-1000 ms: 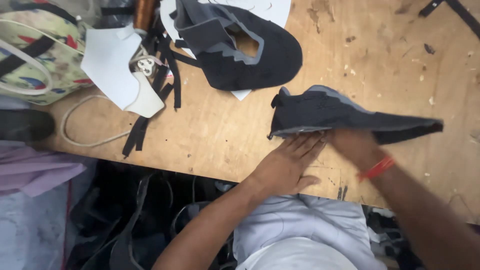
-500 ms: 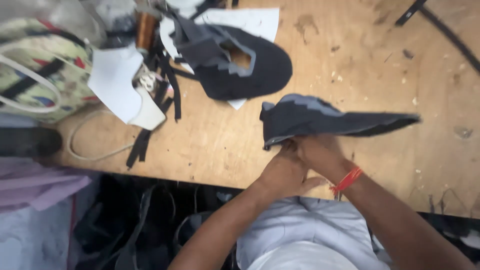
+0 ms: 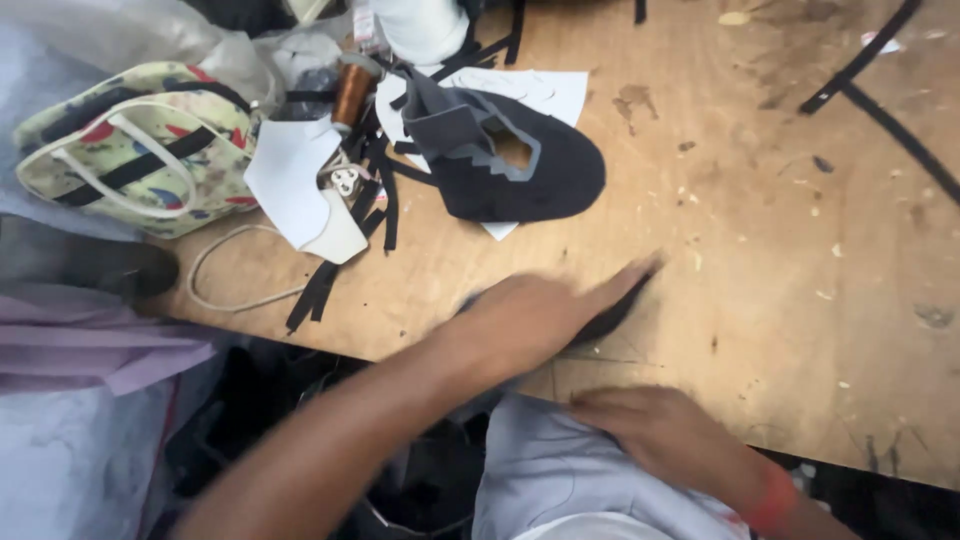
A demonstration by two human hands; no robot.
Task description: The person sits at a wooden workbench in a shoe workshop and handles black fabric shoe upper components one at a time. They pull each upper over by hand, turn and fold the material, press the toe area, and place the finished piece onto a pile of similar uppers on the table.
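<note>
The left hand (image 3: 530,320) lies flat over a dark fabric piece (image 3: 610,315) at frame centre, fingers stretched and pressing rather than pinching. It appears to be sliding the piece along the wooden bench (image 3: 760,230); a firmer hold seems needed next. The right hand (image 3: 655,430), lower right, rests loosely curled, holding nothing visible. Motion blur and the left hand hide most of the piece.

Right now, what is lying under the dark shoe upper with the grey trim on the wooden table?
Under the dark shoe upper lie white paper sheets, corners showing above and below it. How far they extend underneath is covered.
</note>
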